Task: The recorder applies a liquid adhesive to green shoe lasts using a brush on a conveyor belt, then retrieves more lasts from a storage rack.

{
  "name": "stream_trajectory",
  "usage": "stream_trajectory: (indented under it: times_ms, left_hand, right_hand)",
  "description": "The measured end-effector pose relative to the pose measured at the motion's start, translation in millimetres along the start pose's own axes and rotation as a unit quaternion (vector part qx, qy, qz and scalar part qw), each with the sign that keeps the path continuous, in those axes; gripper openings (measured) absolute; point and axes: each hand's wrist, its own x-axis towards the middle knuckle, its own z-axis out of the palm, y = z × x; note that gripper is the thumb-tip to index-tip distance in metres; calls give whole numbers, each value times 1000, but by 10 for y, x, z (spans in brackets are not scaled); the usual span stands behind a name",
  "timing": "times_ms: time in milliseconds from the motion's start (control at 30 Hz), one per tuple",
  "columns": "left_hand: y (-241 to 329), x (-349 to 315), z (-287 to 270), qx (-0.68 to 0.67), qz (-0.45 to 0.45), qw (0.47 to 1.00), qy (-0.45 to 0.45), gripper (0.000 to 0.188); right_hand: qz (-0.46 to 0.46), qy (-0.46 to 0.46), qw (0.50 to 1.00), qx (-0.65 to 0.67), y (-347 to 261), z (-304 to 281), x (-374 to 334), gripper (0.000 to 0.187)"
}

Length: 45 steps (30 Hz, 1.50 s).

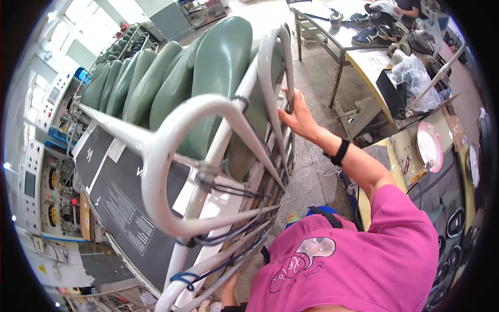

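Note:
Upright green shoe lasts [223, 62], smooth and rounded, stand in a row on a rack of pale tubular metal [156, 182]. My right hand [299, 117], a black band at its wrist, rests against the rack's far right upright with thumb and fingers apart. Low down behind the rack's near tubes, my left hand [228, 286] shows only in part; its fingers are hidden. Dark cords and a blue cord [189, 281] are tied round the tubes. Printed dark grey cardboard [122, 192] lines the rack below the lasts.
On the right, a table [358, 60] bears shoes, plastic bags and other items. A co-worker [408, 10] stands at its far end. Nearer lies a bench with a pink-rimmed dish [430, 147]. Machine control panels [31, 182] stand at left. Concrete floor [314, 161] shows between rack and tables.

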Motion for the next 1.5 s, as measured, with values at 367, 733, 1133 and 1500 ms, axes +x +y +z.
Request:
stream_trajectory:
  times_ms: [367, 733, 1133, 1500]
  left_hand:
    - [-392, -389, 77, -326, -11, 858, 396, 46]
    - [-99, -829, 204, -231, -273, 885, 299, 55]
    - [139, -1008, 794, -112, -27, 988, 99, 33]
    - [-519, -1983, 1154, -28, -46, 953, 297, 18]
  right_hand:
    - [-225, -132, 965, 44, -571, -411, -666, 41]
    - [-402, -241, 865, 180, -917, -269, -1100, 22]
    - [-546, -393, 668, 318, -1624, 27, -1529, 19]
    - [-428, -495, 655, 379, -1477, 410, -1080, 6]
